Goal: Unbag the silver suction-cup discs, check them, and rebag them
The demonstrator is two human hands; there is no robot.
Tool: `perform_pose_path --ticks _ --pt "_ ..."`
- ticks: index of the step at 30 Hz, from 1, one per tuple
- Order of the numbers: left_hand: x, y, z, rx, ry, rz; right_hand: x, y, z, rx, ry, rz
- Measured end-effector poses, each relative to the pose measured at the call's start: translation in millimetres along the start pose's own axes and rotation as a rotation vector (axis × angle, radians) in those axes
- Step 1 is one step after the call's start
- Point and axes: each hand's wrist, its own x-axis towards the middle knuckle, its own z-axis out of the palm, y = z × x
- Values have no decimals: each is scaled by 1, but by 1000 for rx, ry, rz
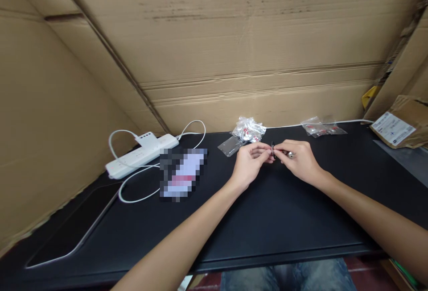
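Over the middle of the black table, my left hand and my right hand meet at their fingertips. Between them they pinch a thin, dark and silvery ring-shaped piece, seen nearly edge-on. A small silver metal end pokes out from under my right fingers; what it belongs to is hidden. Just beyond my left hand lies a pile of clear plastic bags with small red and silvery bits inside. Another flat clear bag rests beside that pile, close to my left wrist.
More clear bags lie at the back right. A labelled brown package sits at the far right. On the left are a white power strip with looping cables, a pixelated phone-like object and a dark flat panel. Cardboard walls enclose the table.
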Motion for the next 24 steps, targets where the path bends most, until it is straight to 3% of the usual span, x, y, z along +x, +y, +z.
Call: perform_pose_path --ticks 6,10,16,24 --pt "1 0 -1 32 -18 3 2 0 1 54 4 50" --pt "2 5 -2 42 -12 13 2 -1 3 238 -36 148" --pt "0 9 0 37 -103 55 -1 2 8 352 -95 123" --pt "3 14 -4 -4 -136 27 6 4 2 730 -141 298"
